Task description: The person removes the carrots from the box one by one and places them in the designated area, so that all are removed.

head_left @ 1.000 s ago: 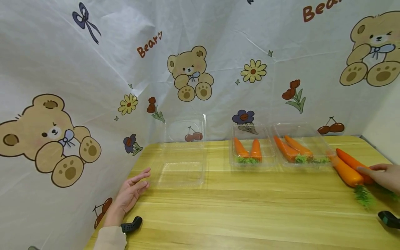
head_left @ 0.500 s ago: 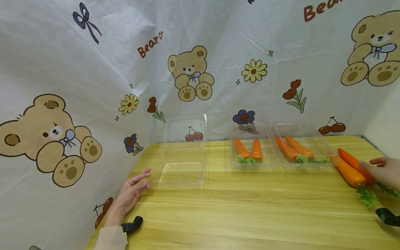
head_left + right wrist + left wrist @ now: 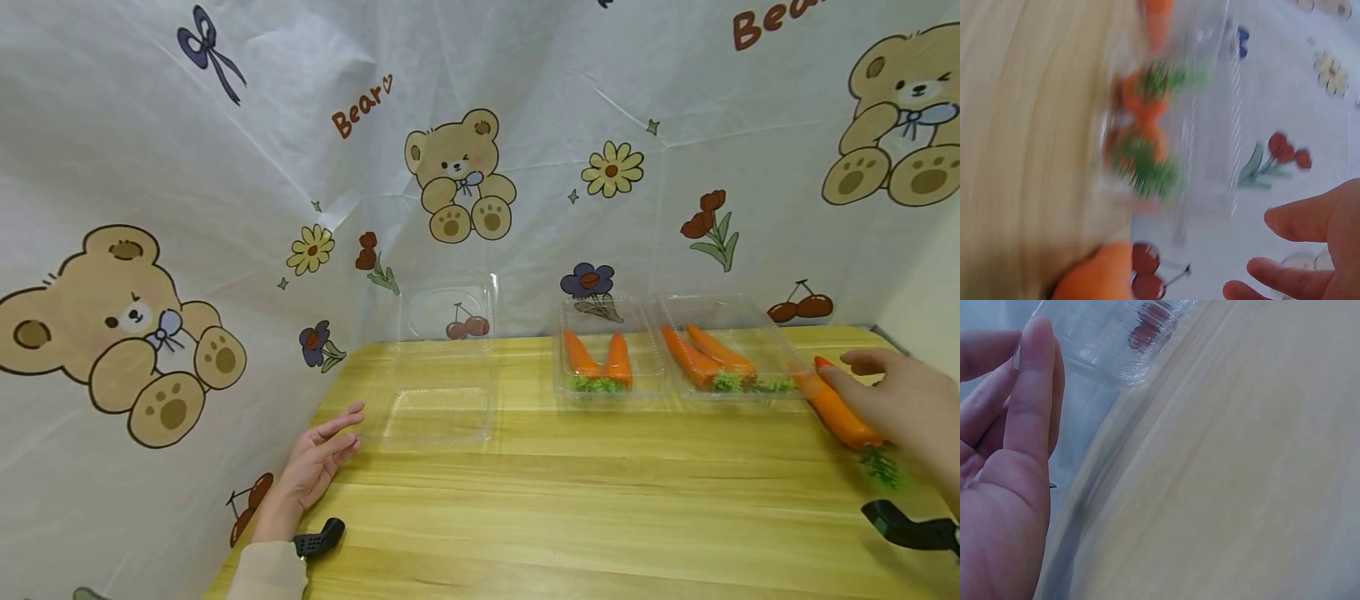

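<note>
My right hand (image 3: 903, 408) hovers above two orange carrots at the right end of the table, with thumb and fingers spread apart. One loose carrot (image 3: 842, 419) has feathery green leaves (image 3: 883, 468); the other shows little beyond its tip, mostly hidden by the hand. In the right wrist view nothing lies between the fingers of the right hand (image 3: 1316, 244), and an orange carrot (image 3: 1100, 275) is at the bottom edge. Relaxed, my left hand (image 3: 318, 462) is beside a clear plastic clamshell box (image 3: 438, 442) whose lid stands raised against the backdrop.
Two more clear boxes hold carrots: a middle box (image 3: 651, 379) and a right box (image 3: 780, 354) next to the loose carrots. A white sheet (image 3: 525, 75) printed with bears hangs behind the wooden table (image 3: 570, 517). Dark camera mounts are on both wrists.
My right hand, at first touching the rear loose carrot, has moved left and up over the carrots, fingers spread. The left hand and the boxes have stayed put.
</note>
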`<state>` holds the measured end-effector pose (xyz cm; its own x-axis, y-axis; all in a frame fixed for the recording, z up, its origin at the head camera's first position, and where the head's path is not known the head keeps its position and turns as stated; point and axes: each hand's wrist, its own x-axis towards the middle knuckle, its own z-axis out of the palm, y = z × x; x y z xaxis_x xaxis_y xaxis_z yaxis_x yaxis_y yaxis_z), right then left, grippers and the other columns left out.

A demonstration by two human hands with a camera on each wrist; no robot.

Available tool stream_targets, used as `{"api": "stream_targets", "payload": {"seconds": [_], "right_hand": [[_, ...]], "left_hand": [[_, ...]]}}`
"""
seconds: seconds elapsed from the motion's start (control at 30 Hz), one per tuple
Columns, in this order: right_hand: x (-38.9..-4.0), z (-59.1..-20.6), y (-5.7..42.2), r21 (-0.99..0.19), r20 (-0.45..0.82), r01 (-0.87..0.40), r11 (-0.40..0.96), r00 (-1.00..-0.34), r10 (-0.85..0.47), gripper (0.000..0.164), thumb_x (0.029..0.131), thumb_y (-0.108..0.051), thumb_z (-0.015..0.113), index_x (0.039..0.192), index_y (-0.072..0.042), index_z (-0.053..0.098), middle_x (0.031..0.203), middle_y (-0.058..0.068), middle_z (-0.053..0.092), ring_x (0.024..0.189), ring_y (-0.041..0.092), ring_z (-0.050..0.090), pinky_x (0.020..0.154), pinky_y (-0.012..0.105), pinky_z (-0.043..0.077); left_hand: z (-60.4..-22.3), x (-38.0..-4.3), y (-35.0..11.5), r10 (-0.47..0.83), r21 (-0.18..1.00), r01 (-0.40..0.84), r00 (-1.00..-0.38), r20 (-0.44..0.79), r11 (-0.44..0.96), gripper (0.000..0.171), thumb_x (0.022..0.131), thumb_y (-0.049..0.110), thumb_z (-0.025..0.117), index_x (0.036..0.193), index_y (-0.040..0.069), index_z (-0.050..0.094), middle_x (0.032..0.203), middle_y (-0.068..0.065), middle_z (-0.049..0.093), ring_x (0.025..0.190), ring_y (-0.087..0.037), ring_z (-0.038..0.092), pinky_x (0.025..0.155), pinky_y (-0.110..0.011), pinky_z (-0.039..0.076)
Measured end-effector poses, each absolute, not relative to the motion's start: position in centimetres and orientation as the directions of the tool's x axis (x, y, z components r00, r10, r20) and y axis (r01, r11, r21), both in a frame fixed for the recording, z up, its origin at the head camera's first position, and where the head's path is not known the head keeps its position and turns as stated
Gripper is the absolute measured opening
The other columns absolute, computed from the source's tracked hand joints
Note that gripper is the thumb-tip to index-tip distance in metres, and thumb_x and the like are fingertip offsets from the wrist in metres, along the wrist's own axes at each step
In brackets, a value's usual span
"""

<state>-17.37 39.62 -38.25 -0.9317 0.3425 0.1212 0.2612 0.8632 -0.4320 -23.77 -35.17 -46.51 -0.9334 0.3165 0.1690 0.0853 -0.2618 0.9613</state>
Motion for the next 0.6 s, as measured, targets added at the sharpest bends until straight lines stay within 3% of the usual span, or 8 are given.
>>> {"api": "stream_targets", "payload": {"seconds": [0.27,0.47,0.6], "right_hand": [[-17.4,-37.4,35.2,-0.489,0.288,0.058,0.871,-0.931,0.224,0.064,0.104,-0.046,0.057,0.13,0.012,0.056,0.117,0.038,0.062,0.096,0.051,0.06,0.067,0.052,0.05],[-17.9,-37.0,32.6,-0.544,0.301,-0.059,0.837,-0.945,0.129,0.055,0.102,-0.044,0.062,0.129,0.003,0.064,0.113,0.029,0.069,0.095,0.042,0.065,0.059,0.029,0.048],[-18.6,-36.9,30.7,-0.575,0.305,-0.106,0.811,-0.948,0.092,0.051,0.101,-0.044,0.063,0.128,-0.001,0.066,0.113,0.024,0.071,0.096,0.036,0.065,0.06,0.025,0.047]], "left_hand": [[-46.6,-23.7,-35.1,0.314,0.966,0.083,-0.936,0.16,-0.246,0.04,0.103,-0.011,0.047,0.143,-0.016,0.049,0.152,0.01,0.054,0.128,-0.009,0.06,0.094,-0.021,0.058],[-46.5,-23.5,-35.0,0.287,0.971,0.067,-0.949,0.133,-0.23,0.041,0.103,-0.01,0.049,0.143,-0.016,0.049,0.151,0.011,0.055,0.128,-0.011,0.06,0.094,-0.021,0.058],[-46.5,-23.7,-35.0,0.288,0.973,0.076,-0.947,0.139,-0.22,0.04,0.103,-0.01,0.05,0.143,-0.016,0.049,0.151,0.01,0.056,0.131,-0.012,0.058,0.094,-0.021,0.058]]}}
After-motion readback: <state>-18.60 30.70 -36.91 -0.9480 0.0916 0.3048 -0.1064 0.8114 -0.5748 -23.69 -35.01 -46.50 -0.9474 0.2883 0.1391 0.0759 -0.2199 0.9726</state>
